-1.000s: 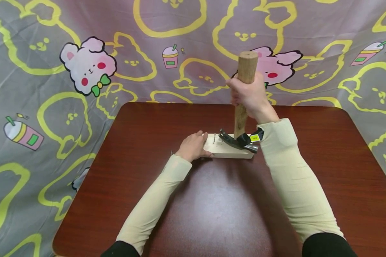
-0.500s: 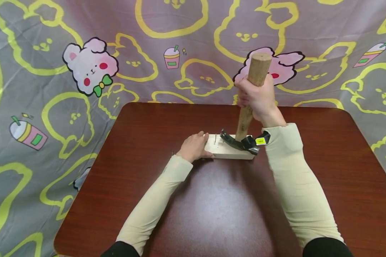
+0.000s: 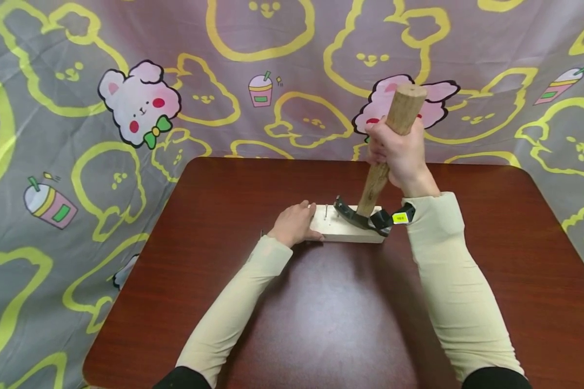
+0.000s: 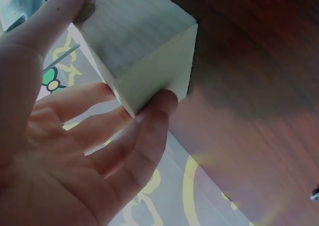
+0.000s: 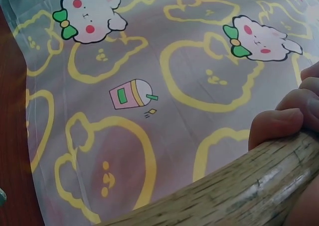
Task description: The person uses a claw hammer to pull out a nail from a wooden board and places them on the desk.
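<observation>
In the head view a pale wooden block lies on the table, and my left hand grips its left end. The left wrist view has the thumb on one face of the block and the fingers curled round its end. My right hand is wrapped round the wooden handle of a claw hammer, which leans to the right. The hammer's dark head overlaps the right part of the block, its claw pointing left. A thin nail stands up from the block between hand and claw. Only handle and fingers show in the right wrist view.
The reddish-brown table has rounded back corners. Behind it and along the sides hangs a printed cloth. A small metal piece shows beside the left cuff. A black wrist device with a yellow label sits under the right wrist.
The hammer handle has tipped from nearly upright to the right, and my right hand has gone right and slightly down with it. My left hand keeps its place on the block.
</observation>
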Demonstrator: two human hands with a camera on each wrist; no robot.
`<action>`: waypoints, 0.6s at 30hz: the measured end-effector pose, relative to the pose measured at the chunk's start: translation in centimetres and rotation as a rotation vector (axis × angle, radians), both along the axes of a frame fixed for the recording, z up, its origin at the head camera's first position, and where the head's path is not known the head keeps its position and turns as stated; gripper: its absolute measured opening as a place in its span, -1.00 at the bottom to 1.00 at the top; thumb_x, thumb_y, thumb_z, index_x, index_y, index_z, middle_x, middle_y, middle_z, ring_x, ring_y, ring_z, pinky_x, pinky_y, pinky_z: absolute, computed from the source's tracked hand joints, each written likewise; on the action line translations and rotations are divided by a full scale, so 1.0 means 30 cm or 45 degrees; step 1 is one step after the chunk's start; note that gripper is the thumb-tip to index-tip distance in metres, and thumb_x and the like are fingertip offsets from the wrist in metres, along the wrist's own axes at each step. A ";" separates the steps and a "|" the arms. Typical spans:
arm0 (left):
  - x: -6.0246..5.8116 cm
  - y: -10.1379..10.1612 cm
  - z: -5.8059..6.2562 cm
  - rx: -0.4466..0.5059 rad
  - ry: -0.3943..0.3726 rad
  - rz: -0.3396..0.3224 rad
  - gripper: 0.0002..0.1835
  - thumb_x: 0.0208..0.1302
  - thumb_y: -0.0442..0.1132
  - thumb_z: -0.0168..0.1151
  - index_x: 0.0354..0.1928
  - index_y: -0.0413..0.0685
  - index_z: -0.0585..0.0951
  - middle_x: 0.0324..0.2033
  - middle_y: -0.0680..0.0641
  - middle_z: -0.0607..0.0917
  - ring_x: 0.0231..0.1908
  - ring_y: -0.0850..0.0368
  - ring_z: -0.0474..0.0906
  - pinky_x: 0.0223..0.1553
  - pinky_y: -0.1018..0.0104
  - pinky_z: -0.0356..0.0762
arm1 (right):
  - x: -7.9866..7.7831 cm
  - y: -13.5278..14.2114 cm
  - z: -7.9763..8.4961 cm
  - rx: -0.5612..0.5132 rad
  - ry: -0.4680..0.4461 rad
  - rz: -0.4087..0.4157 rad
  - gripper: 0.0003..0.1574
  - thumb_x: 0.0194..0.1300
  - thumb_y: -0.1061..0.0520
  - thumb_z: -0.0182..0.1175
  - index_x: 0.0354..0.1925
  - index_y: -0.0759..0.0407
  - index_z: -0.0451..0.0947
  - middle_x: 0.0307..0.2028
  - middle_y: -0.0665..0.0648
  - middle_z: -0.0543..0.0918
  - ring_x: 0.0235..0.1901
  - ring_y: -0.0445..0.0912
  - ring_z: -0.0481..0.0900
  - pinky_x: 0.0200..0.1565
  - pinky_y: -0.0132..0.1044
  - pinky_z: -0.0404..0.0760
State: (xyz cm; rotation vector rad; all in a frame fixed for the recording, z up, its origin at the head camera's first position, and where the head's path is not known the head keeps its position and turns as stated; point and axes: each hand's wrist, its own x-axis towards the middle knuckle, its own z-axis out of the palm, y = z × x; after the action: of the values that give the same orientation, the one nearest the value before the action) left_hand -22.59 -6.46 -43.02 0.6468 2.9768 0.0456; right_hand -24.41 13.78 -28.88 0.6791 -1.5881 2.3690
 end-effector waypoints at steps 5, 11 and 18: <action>0.000 0.006 0.000 -0.010 -0.007 0.015 -0.04 -0.05 0.28 0.41 0.33 -0.13 0.40 0.06 -0.13 0.57 0.00 -0.07 0.61 -0.01 0.14 0.60 | 0.002 0.000 -0.001 0.003 0.007 -0.010 -0.58 0.16 0.39 0.07 -0.78 0.24 0.31 -0.88 -0.03 0.19 -0.86 -0.14 0.05 -0.77 -0.29 0.04; 0.001 0.008 0.000 -0.014 -0.002 0.010 -0.04 -0.05 0.28 0.41 0.32 -0.13 0.40 0.05 -0.13 0.58 -0.02 -0.07 0.61 -0.02 0.14 0.60 | 0.006 0.007 0.001 -0.014 0.003 -0.029 -0.60 0.16 0.40 0.05 -0.78 0.24 0.33 -0.88 -0.03 0.19 -0.85 -0.15 0.06 -0.77 -0.30 0.05; 0.004 0.010 0.004 -0.015 -0.002 0.020 -0.05 -0.06 0.28 0.42 0.32 -0.13 0.42 0.07 -0.13 0.58 -0.01 -0.07 0.62 -0.01 0.13 0.60 | 0.012 0.017 -0.002 -0.036 0.023 -0.018 -0.62 0.17 0.41 0.04 -0.75 0.25 0.35 -0.87 -0.02 0.20 -0.85 -0.16 0.08 -0.77 -0.32 0.08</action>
State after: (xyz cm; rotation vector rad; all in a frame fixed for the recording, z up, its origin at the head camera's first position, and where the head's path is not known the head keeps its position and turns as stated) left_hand -22.47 -6.17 -42.90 0.6214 2.9784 0.0294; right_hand -24.05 14.28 -28.92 0.6801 -1.5444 2.3637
